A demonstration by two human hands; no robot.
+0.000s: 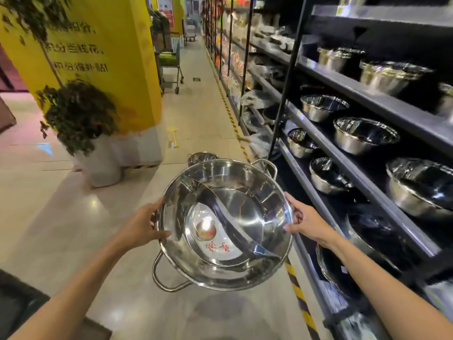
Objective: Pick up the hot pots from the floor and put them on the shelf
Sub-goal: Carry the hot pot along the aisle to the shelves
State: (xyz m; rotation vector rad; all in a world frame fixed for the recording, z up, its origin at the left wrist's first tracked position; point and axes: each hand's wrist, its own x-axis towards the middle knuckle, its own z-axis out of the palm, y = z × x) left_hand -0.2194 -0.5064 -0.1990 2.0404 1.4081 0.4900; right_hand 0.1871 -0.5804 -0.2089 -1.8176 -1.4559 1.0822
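Both hands clamp the rim of a shiny round divided steel hot pot point(225, 224), held in the air: left hand point(141, 223) on one side, right hand point(307, 223) opposite. Just beyond the grip, a second steel pot point(201, 157) sits on the pale tiled floor point(73, 217). Right of the grip, a dark metal shelf point(343, 165) holds steel bowls point(365, 134). Beyond the left hand stands a potted plant point(81, 119) against a yellow pillar point(117, 57).

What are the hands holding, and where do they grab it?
Both hands, left and right, grip the divided steel hot pot by opposite sides of its rim.
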